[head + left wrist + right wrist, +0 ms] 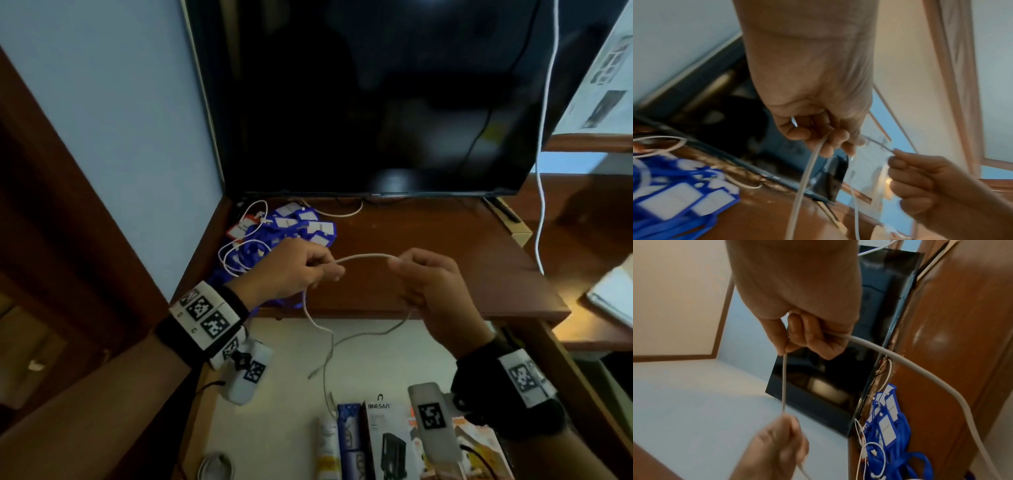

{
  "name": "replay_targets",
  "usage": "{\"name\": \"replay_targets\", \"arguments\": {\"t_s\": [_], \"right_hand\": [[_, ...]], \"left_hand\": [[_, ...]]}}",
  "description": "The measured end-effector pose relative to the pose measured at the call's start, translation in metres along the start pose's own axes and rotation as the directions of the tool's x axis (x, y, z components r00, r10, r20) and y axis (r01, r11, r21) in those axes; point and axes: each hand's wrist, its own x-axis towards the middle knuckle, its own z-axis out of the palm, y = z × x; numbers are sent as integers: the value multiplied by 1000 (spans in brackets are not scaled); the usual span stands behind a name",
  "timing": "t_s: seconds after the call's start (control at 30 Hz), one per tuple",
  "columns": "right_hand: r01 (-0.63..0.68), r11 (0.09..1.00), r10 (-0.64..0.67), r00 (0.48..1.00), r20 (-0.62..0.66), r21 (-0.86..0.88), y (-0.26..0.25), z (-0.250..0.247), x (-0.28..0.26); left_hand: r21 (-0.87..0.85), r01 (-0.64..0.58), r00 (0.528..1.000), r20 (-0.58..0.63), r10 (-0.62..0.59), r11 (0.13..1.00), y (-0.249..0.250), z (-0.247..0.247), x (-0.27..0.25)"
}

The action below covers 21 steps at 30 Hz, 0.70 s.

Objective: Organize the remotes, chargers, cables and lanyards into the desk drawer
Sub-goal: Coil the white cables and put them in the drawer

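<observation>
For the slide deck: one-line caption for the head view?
Both hands, left and right, stretch a grey cable above the open drawer.

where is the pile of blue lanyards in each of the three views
Head: the blue lanyards lie on the desk top, centre left, beyond the left hand.
Left wrist: blurred, at the lower left corner.
Right wrist: lower right, against the brown desk surface.
Shared landmark: the black TV screen, whose lower edge runs right beside the pile in all three views.
</observation>
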Motion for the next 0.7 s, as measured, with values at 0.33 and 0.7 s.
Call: {"name": "replay_targets", "arguments": {"t_s": [0.33,0.7], "right_hand": [[-29,999,15,936,-351,-35,25,-45,-1],[90,528,-246,968,-51,-845,43,46,-10]], "left_hand": [[-128,289,948,-100,-302,949,-82,3,-44],[-309,164,985,-2,-174,937,-29,47,-35]]}}
